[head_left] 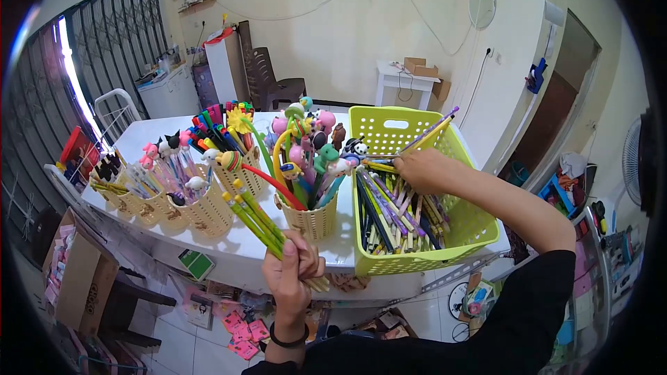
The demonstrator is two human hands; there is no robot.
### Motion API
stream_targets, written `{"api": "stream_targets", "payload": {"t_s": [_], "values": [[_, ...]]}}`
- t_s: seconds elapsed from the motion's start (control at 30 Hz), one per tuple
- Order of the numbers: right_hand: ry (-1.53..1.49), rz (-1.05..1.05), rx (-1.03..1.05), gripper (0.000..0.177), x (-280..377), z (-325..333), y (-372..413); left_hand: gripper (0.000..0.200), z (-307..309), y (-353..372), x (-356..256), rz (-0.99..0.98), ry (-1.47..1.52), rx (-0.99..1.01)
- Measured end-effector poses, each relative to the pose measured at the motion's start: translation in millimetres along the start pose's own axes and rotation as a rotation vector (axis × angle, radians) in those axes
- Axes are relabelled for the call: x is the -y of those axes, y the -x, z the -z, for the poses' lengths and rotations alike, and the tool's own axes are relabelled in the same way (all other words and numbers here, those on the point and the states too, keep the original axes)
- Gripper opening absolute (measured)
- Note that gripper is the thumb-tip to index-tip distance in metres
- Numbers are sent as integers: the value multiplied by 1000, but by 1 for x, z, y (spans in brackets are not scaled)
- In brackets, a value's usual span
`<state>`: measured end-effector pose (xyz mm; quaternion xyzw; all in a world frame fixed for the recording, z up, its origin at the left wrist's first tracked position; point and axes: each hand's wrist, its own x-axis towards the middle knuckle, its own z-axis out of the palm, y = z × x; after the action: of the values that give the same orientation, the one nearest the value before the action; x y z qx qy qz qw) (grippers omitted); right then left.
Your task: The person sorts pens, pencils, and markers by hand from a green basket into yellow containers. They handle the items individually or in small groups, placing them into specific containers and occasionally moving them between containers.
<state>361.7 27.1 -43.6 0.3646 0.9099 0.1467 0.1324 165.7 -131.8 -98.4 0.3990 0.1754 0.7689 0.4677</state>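
Note:
A bunch of green pencils (258, 222) is gripped upright and tilted left in my left hand (290, 271), in front of the table's near edge. My right hand (417, 172) is over the green basket (427, 262), its fingers closed round several pencils (429, 133), some yellow and one purple, that stick out on both sides of the fist. Many loose pencils (396, 212) in purple, black and green lie inside the basket. Just left of it, a cream basket (310, 223) holds pens with animal toppers (325, 158).
More cream baskets (205, 215) of pens stand at the left of the white table (340, 250). An open cardboard box (87, 285) is at the lower left. Pink packets (243, 333) lie on the floor. A dark chair (278, 83) and a small white table (399, 80) stand behind.

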Motion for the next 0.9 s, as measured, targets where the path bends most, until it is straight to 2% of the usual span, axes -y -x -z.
{"api": "stream_targets", "payload": {"t_s": [0.17, 0.3, 0.37, 0.4, 0.47, 0.53, 0.57, 0.6, 0.63, 0.67, 0.7, 0.73, 0.77, 0.83, 0.9], "values": [[-64, -70, 25, 19, 4, 9, 6, 22, 2, 4, 1, 31, -20, 6], [61, -49, -34, 18, 0, -8, 5, 23, 0, 5, -6, 42, 41, -8], [192, -62, -195, 17, -4, -8, 7, 23, 3, 5, -9, 42, 44, -3], [201, -54, -201, 17, -6, -3, 8, 24, 4, 4, -10, 53, 59, 6], [-98, -270, -70, 18, -9, 20, 20, 24, 7, 4, -12, 31, 59, -1], [-223, -436, -145, 19, 3, 48, 47, 24, 11, 4, -12, 70, 41, -17], [-233, -467, -202, 17, 1, 51, 62, 24, 15, 6, -11, 44, 43, -38], [-240, -377, -312, 15, 1, 54, 79, 23, 19, 8, -9, 60, 81, -20], [-299, -384, -366, 16, -1, 52, 96, 22, 24, 9, -9, 72, 114, -5], [-349, -386, -442, 25, 16, 69, 108, 22, 25, 9, -11, 38, 107, -37], [-203, -304, -615, 33, 14, 57, 125, 24, 25, 10, -14, 30, 119, -56], [-562, -542, -686, 23, 36, 66, 127, 26, 26, 10, -17, 22, 129, -73], [-923, -489, -1020, 18, 40, 39, 127, 29, 30, 10, -18, -20, 123, -86], [-1176, -382, -1112, 20, 61, 8, 130, 30, 36, 12, -24, -125, 195, -155], [-968, -352, -1486, 27, 102, -17, 100, 31, 44, 15, -34, -258, 240, -229]]}}
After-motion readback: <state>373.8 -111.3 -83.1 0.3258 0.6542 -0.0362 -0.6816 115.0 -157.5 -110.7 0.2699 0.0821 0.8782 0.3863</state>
